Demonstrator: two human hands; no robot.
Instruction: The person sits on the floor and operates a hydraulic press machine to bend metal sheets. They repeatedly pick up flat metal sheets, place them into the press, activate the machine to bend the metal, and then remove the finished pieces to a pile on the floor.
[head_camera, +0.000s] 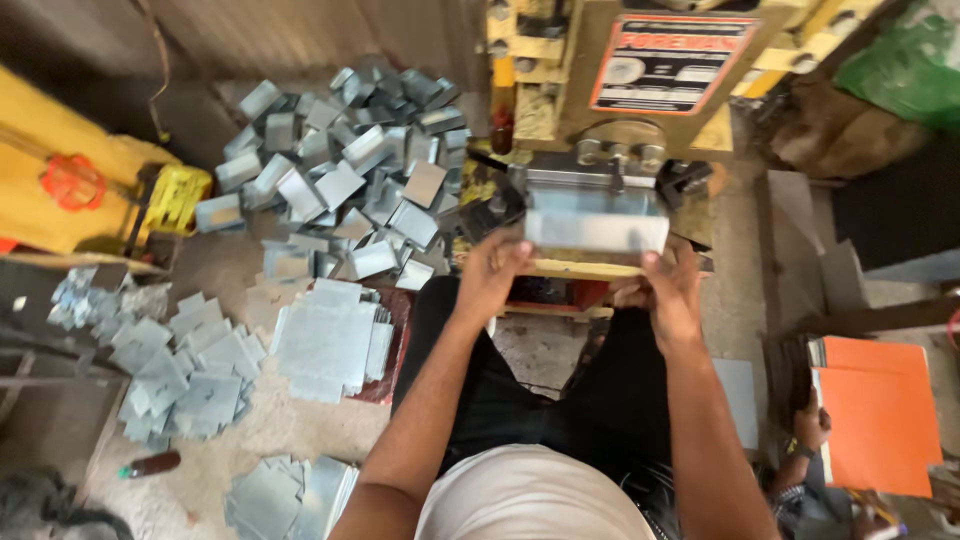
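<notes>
Holding a thin grey metal sheet (596, 228) at the press machine (620, 90), the left hand (492, 272) and right hand (668, 288) pinch its lower corners; it looks stiff, light, sharp-edged and slick, best gripped by the edges
</notes>
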